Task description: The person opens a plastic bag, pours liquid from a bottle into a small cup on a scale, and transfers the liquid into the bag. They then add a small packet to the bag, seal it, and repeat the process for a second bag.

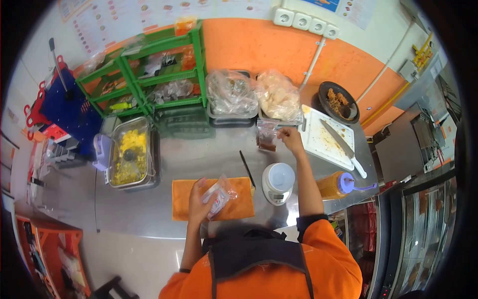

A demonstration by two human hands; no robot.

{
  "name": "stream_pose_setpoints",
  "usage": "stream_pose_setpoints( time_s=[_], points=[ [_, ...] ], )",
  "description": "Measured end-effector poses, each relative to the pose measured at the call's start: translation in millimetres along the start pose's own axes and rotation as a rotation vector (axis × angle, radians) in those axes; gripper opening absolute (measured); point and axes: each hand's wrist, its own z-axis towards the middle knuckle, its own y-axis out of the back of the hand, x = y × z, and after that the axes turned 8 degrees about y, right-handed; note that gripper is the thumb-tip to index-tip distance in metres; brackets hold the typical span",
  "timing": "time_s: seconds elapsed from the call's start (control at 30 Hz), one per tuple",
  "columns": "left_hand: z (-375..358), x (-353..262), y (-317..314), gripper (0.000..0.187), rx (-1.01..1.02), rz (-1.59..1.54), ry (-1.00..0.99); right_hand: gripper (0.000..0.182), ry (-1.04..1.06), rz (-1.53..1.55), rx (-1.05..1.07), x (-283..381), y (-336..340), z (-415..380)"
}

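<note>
My left hand is closed around a clear plastic packet with white and red printing, held over a folded orange cloth. Farther forward, my right hand pinches the edge of a small clear plastic bag with something reddish brown in its bottom. That bag is close to the front of a black tray with a large plastic bag of pale food. Between my arms stands a white kitchen scale with a round bowl-like top. A thin black stick-like item lies beside the cloth.
On the right are a white cutting board with a knife, a dark bowl of brown crumbs and a squeeze bottle. At left, a clear container holds yellow food. Green racks stand at the back.
</note>
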Motion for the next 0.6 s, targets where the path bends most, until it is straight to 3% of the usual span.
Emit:
stream_pose_setpoints(
  time_s=[0.03, 0.07, 0.1, 0.17, 0.2, 0.27, 0.37, 0.43, 0.6],
  points=[
    [-1, 5, -1, 0.063, 0.092, 0.105, -0.086, 0.015, -0.005, 0.007, 0.023, -27, -13, 10],
    [-6, 9, -2, 0.076, 0.185, 0.209, -0.169, 0.013, 0.012, -0.128, -0.13, -53, -27, 19],
    [-11, 9, -5, 0.076, 0.171, 0.214, -0.149, 0.011, 0.036, -0.262, -0.284, -65, -40, 23],
    [-14, 4, -19, 0.092, 0.121, 0.62, -0.193, 0.013, 0.015, -0.094, -0.26, 22, -36, -1],
    [-15, 5, -25, 0.092, 0.113, 0.625, -0.184, 0.016, -0.02, 0.062, -0.254, 58, -38, -19],
    [-15, 13, -36, 0.09, -0.042, 0.708, -0.187, 0.019, 0.245, -0.035, -0.064, 51, -69, -44],
    [-11, 19, -37, 0.085, -0.058, 0.677, -0.184, 0.012, 0.227, 0.251, 0.374, 76, -109, -100],
    [-12, 28, -38, 0.082, -0.068, 0.648, -0.204, 0.011, 0.091, 0.18, 0.474, 82, -127, -122],
    [-16, 34, -37, 0.077, -0.094, 0.604, -0.291, 0.013, 0.081, 0.245, 0.474, 73, -152, -130]
  ],
)
